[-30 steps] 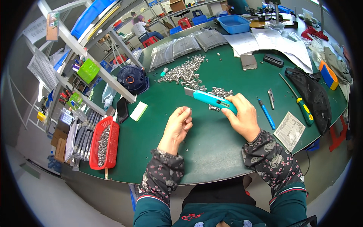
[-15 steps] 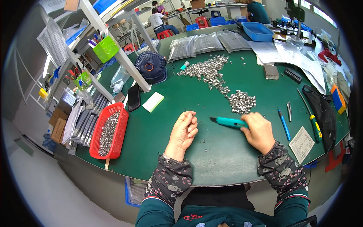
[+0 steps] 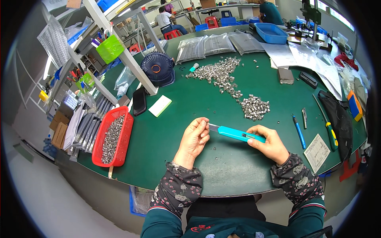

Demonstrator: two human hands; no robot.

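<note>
My right hand (image 3: 270, 143) is closed around the end of a teal utility knife (image 3: 238, 134). Its metal blade reaches left to the fingertips of my left hand (image 3: 194, 137). Those fingers are pinched on a small metal piece, mostly hidden by them; it looks like the small metal rings on the table. Beyond my hands lies a small heap of shiny metal rings (image 3: 254, 107). A trail of them joins a larger spread pile (image 3: 220, 73) farther back. A few dark crumbs lie on the green tabletop (image 3: 230, 174) beneath the hands.
At left stands a red basket (image 3: 129, 137) of metal rings, with a phone (image 3: 139, 101), a notepad (image 3: 160, 106) and a fan (image 3: 158, 69) beyond. At right are a blue pen (image 3: 298, 131), a screwdriver (image 3: 331, 135) and a paper card (image 3: 317, 152). Bagged rods (image 3: 218, 44) lie at the back.
The knife has turned and shifted left, so its blade now meets the fingertips of my left hand. My right hand's grip has rolled with it; the left hand has hardly moved.
</note>
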